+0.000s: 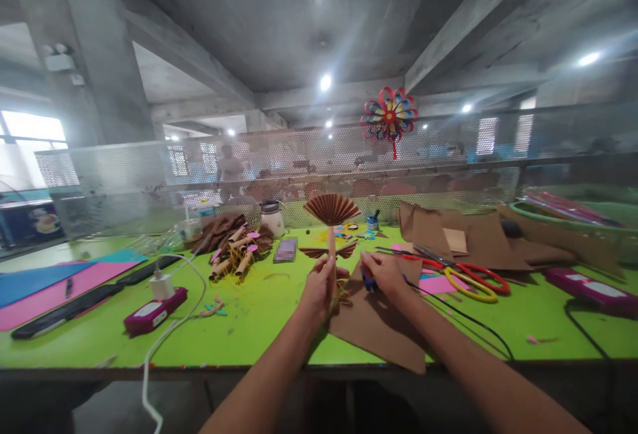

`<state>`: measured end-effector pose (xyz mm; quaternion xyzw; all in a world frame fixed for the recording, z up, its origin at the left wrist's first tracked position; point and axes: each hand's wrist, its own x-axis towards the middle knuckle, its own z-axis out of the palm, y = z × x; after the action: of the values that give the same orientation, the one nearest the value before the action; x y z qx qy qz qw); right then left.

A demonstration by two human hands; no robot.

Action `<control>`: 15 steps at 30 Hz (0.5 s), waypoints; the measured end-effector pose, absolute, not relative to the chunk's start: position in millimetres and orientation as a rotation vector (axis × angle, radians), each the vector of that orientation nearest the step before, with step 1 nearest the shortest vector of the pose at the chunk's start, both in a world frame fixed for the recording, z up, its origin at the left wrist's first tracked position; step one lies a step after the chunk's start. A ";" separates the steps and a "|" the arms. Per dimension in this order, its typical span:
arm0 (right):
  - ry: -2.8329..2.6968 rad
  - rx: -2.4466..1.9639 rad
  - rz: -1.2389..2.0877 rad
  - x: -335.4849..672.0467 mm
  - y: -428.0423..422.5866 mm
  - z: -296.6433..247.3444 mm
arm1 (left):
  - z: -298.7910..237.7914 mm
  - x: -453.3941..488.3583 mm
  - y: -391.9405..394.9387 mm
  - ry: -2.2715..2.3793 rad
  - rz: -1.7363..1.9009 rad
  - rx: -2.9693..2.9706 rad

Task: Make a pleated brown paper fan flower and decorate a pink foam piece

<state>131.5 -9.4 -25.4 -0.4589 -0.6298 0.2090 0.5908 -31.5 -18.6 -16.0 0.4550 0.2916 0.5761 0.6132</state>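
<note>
At the centre of the frame, your left hand (pixel 319 286) grasps the upright stick of a brown pleated-paper figure (pixel 332 209), with a fan at the top and smaller pleated wings at its sides. Just right of it, your right hand (pixel 385 270) has its fingers wrapped around a dark blue tool (pixel 369 282), above brown cardboard (pixel 381 334) on the green bench (pixel 259 337).

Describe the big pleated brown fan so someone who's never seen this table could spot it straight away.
On the bright green table, find the person's left hand, near the middle of the view. It grips an upright tan stick, with the fan spread across the top. Smaller pleated wings jut out lower down; the fan is larger and above them.
</note>
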 end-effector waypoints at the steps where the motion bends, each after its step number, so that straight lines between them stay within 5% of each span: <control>1: -1.506 -1.053 0.527 128.2 -12.4 -24.3 | -15.1 -32.4 -18.9 0.670 1.327 1.025; 8: -1.928 -0.893 0.811 105.8 -33.0 -19.9 | -8.8 -34.3 -21.7 0.521 1.292 0.949; 15: -1.764 -0.759 1.312 97.5 -35.5 -33.0 | -4.9 -33.3 -32.1 0.438 1.183 1.046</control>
<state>97.5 -35.5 -33.0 -0.2997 -0.6963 0.5177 0.3967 -33.3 -32.1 -4.9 0.4666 0.1955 0.5277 0.6824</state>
